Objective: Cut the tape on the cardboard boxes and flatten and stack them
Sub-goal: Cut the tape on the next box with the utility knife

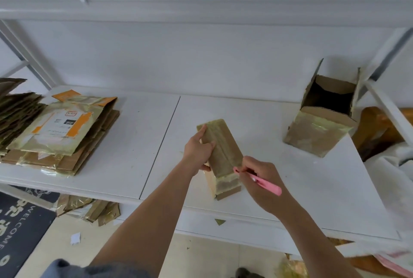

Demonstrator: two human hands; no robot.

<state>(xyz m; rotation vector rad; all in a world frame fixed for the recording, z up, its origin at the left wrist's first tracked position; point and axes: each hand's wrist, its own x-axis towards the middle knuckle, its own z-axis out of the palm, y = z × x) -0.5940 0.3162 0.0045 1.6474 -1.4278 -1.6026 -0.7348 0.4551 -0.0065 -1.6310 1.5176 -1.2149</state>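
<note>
Near the front edge of the white desk [290, 199], a small taped cardboard box [223, 157] stands on one end, tilted away from the person. The left hand [197, 151] grips its left side, fingers [206, 144] curled over the upper face and thumb along the far edge. The right hand [260, 180] holds a pink cutter [260, 180] with its fingers closed round the handle; the tip touches the box's right edge where glossy tape wraps the lower end. Well apart at the right rear of the desk stands an open cardboard box [321, 125] with its flaps up. On the left of the desk lies a stack of flattened boxes [58, 130], the top one printed white and orange
</note>
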